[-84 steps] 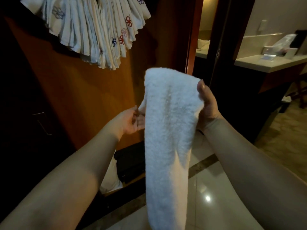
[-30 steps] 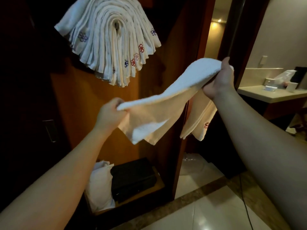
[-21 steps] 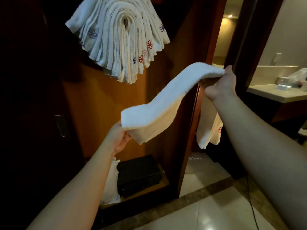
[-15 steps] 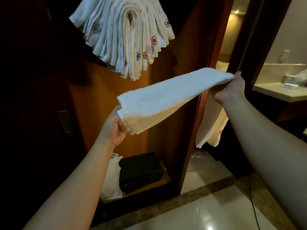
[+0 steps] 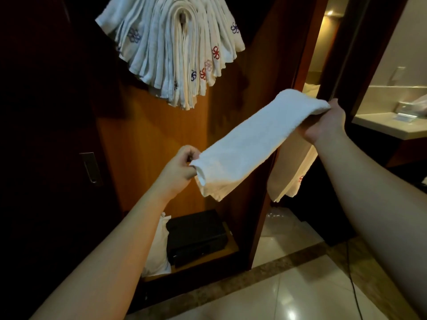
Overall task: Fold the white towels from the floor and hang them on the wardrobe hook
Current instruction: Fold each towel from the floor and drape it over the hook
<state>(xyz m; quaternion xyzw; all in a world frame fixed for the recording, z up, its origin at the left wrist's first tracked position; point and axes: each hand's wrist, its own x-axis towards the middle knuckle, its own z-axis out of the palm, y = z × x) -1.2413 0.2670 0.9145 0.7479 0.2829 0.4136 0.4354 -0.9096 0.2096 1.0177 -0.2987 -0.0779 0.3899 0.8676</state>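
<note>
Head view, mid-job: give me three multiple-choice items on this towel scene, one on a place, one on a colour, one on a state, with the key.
1. Where is the black box?
A. on the wardrobe's bottom shelf
B. on the counter
C. hanging on the hook

2. What colours are the embroidered marks on the hung towels?
A. green and yellow
B. red and blue
C. black only

3. How is the folded towel held?
A. draped over one forearm
B. lying on the floor
C. held at both ends, one hand on each

Key:
1 A, it sits low in the wardrobe beside a white bag.
2 B, red and blue flower marks show on the towel ends.
3 C, the left hand grips the lower end and the right hand the upper end, with the towel stretched between them.
</note>
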